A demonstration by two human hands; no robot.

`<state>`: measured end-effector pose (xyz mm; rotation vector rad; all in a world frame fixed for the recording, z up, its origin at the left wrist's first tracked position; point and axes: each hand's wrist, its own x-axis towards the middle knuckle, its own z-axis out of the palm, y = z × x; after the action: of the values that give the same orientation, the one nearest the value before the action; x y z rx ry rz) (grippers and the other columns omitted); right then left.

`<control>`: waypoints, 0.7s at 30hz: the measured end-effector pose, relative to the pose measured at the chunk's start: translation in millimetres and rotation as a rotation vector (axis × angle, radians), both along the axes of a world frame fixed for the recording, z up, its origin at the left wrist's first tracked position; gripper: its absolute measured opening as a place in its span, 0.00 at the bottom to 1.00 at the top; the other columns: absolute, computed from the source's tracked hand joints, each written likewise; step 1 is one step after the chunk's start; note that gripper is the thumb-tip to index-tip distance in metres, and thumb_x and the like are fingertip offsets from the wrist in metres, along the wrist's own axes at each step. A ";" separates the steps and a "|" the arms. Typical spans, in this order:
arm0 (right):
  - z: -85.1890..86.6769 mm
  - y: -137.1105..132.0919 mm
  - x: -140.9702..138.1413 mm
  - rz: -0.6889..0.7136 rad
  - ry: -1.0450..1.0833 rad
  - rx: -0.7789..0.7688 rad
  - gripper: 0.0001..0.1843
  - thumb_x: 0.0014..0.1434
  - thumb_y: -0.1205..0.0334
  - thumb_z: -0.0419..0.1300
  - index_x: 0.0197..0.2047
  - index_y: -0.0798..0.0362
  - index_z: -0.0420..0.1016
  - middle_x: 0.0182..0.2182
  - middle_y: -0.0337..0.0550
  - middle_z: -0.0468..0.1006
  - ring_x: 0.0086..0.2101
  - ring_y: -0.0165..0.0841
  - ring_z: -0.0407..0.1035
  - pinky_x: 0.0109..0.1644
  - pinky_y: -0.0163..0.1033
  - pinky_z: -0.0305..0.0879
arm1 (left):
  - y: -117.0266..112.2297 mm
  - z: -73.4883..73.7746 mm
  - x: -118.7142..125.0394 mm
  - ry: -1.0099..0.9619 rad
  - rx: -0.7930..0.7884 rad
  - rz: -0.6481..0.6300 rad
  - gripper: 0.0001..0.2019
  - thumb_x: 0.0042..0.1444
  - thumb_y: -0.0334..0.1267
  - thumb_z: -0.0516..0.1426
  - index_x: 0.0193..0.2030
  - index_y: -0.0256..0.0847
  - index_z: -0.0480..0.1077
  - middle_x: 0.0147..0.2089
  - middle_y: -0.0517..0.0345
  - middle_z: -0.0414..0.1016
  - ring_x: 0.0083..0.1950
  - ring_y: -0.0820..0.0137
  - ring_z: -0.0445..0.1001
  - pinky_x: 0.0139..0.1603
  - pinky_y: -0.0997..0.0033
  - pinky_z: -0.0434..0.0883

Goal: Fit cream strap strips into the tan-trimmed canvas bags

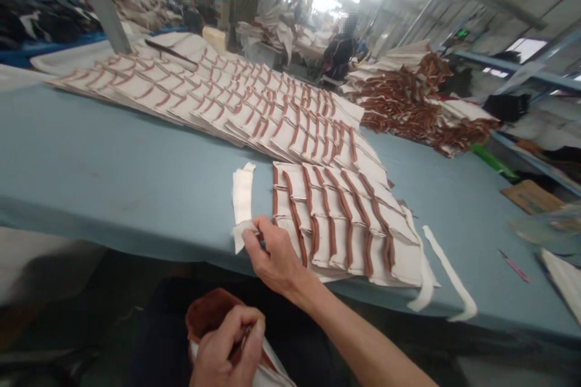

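Observation:
My right hand (pixel 280 257) reaches over the table's near edge, thumb and forefinger closed on the lower end of a short stack of cream fabric strips (pixel 243 193). Low in the view, over my lap, my left hand (pixel 229 347) is closed on a brown-and-white fabric piece (pixel 206 311). The fabric's brown side curls up behind the fingers, and its white part runs below them. Just right of my right hand lie overlapping white fabric pieces with brown edges (pixel 338 217), in staggered rows.
A larger spread of brown-edged white pieces (pixel 254 109) covers the table's far side. Behind it rises a brown-and-white fabric pile (pixel 408 91). Two long cream strips, one a loose strip (pixel 449 275), and a pink pen-like tool (pixel 514 266) lie rightward. A person (pixel 340 51) sits farther back.

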<state>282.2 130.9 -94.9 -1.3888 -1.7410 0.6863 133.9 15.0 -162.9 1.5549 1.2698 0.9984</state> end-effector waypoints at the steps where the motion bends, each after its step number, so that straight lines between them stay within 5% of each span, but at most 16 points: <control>1: -5.1 -5.2 -0.5 0.011 -0.024 -0.010 0.11 0.72 0.52 0.56 0.37 0.45 0.70 0.30 0.42 0.82 0.31 0.43 0.79 0.37 0.47 0.77 | 3.8 0.8 -4.7 0.005 -0.015 -0.012 0.16 0.72 0.49 0.58 0.36 0.45 0.80 0.24 0.65 0.77 0.23 0.70 0.77 0.29 0.78 0.74; 5: -7.5 -9.0 2.2 0.031 -0.085 -0.047 0.10 0.73 0.58 0.55 0.41 0.48 0.76 0.41 0.46 0.87 0.43 0.41 0.82 0.49 0.44 0.76 | 23.9 5.7 -19.0 0.016 -0.076 0.004 0.16 0.71 0.50 0.59 0.36 0.44 0.81 0.27 0.62 0.82 0.26 0.69 0.81 0.30 0.78 0.76; 9: -1.3 -1.6 11.8 0.027 -0.134 -0.115 0.12 0.74 0.60 0.57 0.37 0.50 0.78 0.36 0.40 0.84 0.36 0.34 0.77 0.41 0.37 0.70 | 47.8 8.9 -27.1 0.011 -0.199 0.099 0.20 0.67 0.58 0.60 0.40 0.43 0.82 0.34 0.59 0.86 0.32 0.66 0.83 0.33 0.75 0.77; 14: 0.2 0.2 22.4 0.156 -0.192 -0.152 0.12 0.72 0.68 0.59 0.36 0.50 0.79 0.35 0.40 0.83 0.38 0.34 0.77 0.44 0.38 0.70 | 69.3 1.1 -27.5 -0.032 -0.335 0.148 0.31 0.68 0.67 0.55 0.47 0.41 0.86 0.52 0.50 0.90 0.59 0.54 0.85 0.63 0.64 0.79; 21: -18.3 -12.2 30.0 0.274 -0.304 0.151 0.12 0.71 0.74 0.58 0.48 0.52 0.81 0.50 0.50 0.88 0.51 0.39 0.82 0.58 0.43 0.79 | 69.2 -7.6 -8.6 -0.196 -0.485 0.225 0.35 0.58 0.74 0.61 0.44 0.39 0.86 0.49 0.46 0.90 0.54 0.47 0.85 0.59 0.56 0.80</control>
<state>312.2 118.7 -113.2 -1.2100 -2.2037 0.4908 125.4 84.2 -170.4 0.9380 1.4377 0.8711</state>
